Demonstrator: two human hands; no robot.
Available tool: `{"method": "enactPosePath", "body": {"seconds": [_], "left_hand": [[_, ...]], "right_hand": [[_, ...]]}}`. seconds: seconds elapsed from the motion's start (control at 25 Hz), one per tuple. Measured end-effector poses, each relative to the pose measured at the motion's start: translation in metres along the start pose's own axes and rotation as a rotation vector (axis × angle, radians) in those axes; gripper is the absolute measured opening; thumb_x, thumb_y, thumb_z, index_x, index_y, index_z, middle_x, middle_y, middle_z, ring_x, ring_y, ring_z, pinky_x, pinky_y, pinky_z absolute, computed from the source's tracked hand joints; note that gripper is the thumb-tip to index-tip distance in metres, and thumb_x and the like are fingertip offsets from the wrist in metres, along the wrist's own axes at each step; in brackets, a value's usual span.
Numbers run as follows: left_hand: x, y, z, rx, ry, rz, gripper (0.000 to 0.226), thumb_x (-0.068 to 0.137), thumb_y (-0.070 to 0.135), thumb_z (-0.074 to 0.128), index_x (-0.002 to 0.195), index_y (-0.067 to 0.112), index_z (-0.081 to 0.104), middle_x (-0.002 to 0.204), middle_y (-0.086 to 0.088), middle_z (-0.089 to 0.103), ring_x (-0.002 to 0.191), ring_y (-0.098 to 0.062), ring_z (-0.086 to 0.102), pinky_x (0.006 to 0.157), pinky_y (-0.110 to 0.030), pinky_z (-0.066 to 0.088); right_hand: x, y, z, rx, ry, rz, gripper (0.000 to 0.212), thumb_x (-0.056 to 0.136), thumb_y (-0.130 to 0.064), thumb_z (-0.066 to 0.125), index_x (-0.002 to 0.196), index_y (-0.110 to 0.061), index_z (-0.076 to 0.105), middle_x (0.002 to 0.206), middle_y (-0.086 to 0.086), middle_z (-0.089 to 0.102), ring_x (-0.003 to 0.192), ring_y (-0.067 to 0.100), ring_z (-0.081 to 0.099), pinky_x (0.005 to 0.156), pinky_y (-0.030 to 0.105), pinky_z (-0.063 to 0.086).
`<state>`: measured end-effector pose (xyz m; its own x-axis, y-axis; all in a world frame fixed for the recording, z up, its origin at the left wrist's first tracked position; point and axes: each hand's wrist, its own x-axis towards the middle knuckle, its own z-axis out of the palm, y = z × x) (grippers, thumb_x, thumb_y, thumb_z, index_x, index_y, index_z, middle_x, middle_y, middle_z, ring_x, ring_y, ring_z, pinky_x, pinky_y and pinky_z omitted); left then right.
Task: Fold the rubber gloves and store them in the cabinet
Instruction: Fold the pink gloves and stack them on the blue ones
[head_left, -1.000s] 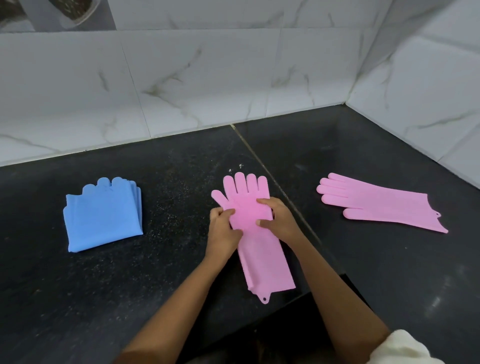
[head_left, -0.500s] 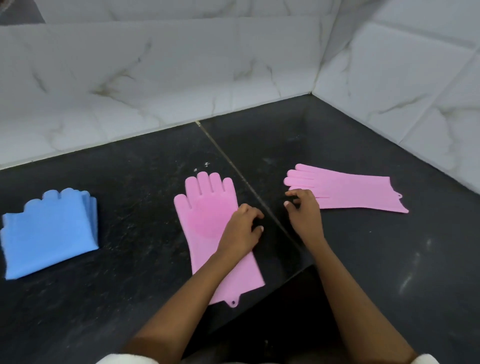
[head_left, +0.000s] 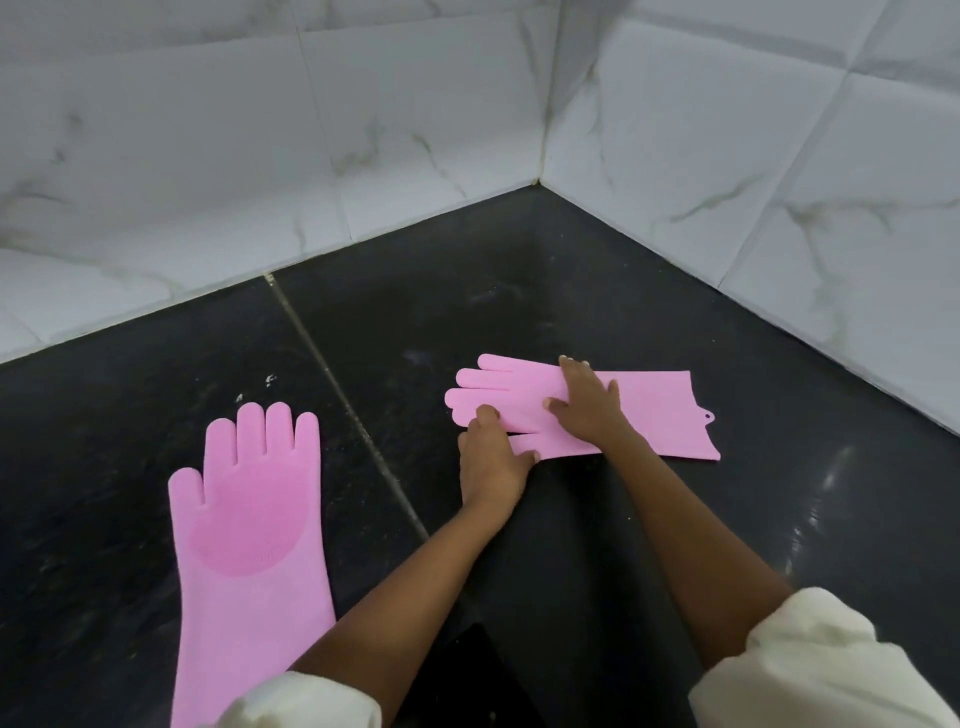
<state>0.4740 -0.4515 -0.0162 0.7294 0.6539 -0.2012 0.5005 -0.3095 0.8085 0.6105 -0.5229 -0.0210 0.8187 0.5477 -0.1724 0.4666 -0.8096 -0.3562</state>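
Two pink rubber gloves lie flat on the black counter. The left pink glove (head_left: 249, 525) lies fingers away from me, its round scrubber patch facing up, untouched. The right pink glove (head_left: 654, 415) lies sideways with its fingers pointing left and its cuff to the right. My left hand (head_left: 491, 457) pinches that glove at its near edge by the thumb. My right hand (head_left: 587, 402) presses down on its palm, fingers spread over it. The blue gloves are out of view.
White marble-look wall tiles (head_left: 727, 156) meet in a corner behind the black counter (head_left: 467, 291). A seam in the counter (head_left: 343, 400) runs diagonally between the two gloves. The counter's front edge drops off between my forearms.
Both hands left the left pink glove and moved right onto the other pink glove. The view swung right, so the folded blue gloves dropped out of sight.
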Motion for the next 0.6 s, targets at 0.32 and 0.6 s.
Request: {"method": "enactPosePath", "body": {"seconds": [0.32,0.6], "left_hand": [[-0.007,-0.014,-0.034,-0.397,0.114,0.065,0.019,0.079,-0.006,0.053,0.076,0.012,0.059,0.089,-0.012,0.061,0.084,-0.026,0.059,0.074,-0.040,0.051],[-0.049,-0.063,-0.134,-1.076,0.001,-0.295,0.026,0.084,0.021,0.064,0.105,0.006,0.065,0.093,-0.010,0.072,0.085,-0.024,0.068,0.065,-0.031,0.055]], "right_hand": [[-0.022,-0.024,-0.022,0.448,-0.194,-0.044,0.021,0.075,-0.022,0.071,0.083,-0.020,0.052,0.092,0.004,0.060,0.086,0.022,0.055,0.072,0.032,0.043],[-0.102,-0.117,0.016,1.191,-0.363,0.017,0.057,0.081,-0.016,0.067,0.130,-0.031,0.044,0.120,-0.004,0.058,0.111,0.021,0.056,0.096,0.045,0.048]]}}
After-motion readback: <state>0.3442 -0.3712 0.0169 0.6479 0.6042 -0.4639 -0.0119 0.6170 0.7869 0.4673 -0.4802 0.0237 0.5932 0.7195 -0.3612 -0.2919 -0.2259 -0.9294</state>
